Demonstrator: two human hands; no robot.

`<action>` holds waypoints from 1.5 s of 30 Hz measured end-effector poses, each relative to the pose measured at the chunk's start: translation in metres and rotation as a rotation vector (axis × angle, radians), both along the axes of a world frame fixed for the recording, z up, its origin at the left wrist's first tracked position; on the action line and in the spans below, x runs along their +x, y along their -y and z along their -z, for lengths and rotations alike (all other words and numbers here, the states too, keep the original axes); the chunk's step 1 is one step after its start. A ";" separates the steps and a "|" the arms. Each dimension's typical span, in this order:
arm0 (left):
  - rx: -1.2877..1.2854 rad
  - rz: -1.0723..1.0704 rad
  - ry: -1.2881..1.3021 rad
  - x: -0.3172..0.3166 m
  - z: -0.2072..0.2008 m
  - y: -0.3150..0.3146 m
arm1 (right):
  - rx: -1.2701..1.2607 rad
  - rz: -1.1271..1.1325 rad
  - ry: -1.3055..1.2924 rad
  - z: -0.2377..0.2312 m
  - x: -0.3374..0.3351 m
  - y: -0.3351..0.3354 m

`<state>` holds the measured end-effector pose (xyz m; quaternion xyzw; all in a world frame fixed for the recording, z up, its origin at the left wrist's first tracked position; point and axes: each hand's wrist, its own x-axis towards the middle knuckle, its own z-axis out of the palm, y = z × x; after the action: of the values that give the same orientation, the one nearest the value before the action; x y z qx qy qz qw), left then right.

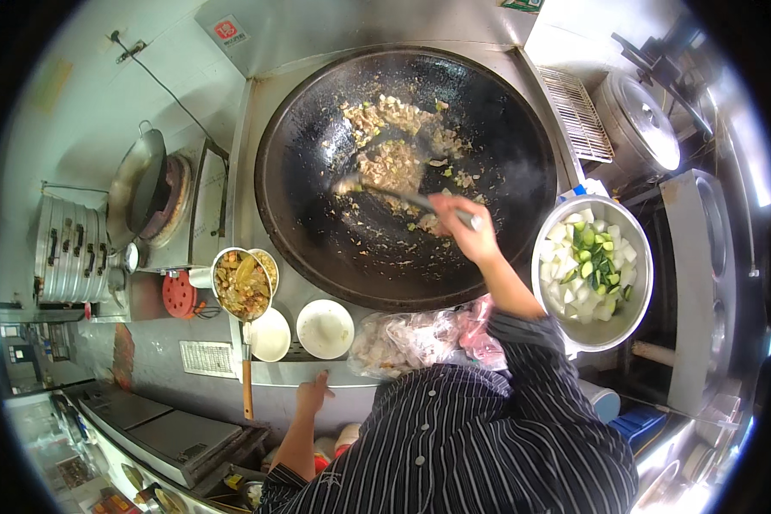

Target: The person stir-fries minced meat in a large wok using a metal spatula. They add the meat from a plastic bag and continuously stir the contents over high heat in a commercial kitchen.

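Observation:
My right hand (464,227) reaches over a very large black wok (522,171) and grips the handle of a metal ladle (407,197). The ladle's bowl lies in the chopped meat and greens (391,163) spread across the wok's bottom. My left hand (313,396) rests on the front edge of the steel counter (274,375), fingers apart, holding nothing. It is below two white bowls (325,328). A striped sleeve covers my right upper arm.
A big metal bowl of white and green vegetable chunks (593,270) sits right of the wok. A ladle-pan of cooked food (242,285) with an orange handle, a plastic bag of raw meat (407,341), a second small wok (137,184) and a stack of steamers (70,248) stand left.

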<state>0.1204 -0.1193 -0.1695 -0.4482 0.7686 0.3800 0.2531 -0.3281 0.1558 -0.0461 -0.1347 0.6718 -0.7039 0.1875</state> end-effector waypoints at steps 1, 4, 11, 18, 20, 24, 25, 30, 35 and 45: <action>-0.004 0.006 -0.013 -0.001 -0.002 -0.001 | -0.113 -0.066 -0.062 -0.020 0.020 -0.025; 0.011 0.004 0.039 -0.003 -0.007 -0.001 | 0.106 -0.101 -0.123 -0.073 0.033 -0.094; 0.023 0.043 0.019 -0.006 -0.008 0.003 | 0.128 0.266 -0.167 -0.018 -0.086 -0.027; 0.011 0.029 0.059 -0.002 0.002 0.005 | -0.051 0.135 -0.221 0.023 -0.031 0.001; 0.019 0.052 -0.006 0.000 0.005 0.007 | 0.025 0.108 -0.167 0.015 0.006 -0.028; 0.030 0.052 -0.006 0.004 0.009 0.008 | -0.016 0.129 -0.060 -0.067 0.051 -0.097; 0.041 0.061 -0.026 0.005 0.010 0.008 | 0.041 0.112 -0.042 -0.096 0.062 -0.112; 0.083 0.009 0.006 0.004 0.008 0.008 | 0.365 -0.053 -0.219 -0.168 0.084 -0.154; 0.096 -0.004 -0.060 0.000 0.000 0.008 | 0.243 -0.050 -0.428 -0.032 0.006 -0.063; 0.043 0.023 -0.031 -0.001 -0.006 0.001 | -0.025 -0.027 0.016 -0.024 0.009 -0.016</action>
<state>0.1195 -0.1208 -0.1634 -0.4276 0.7694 0.4003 0.2549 -0.3189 0.1715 -0.0225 -0.1405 0.6596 -0.7107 0.2003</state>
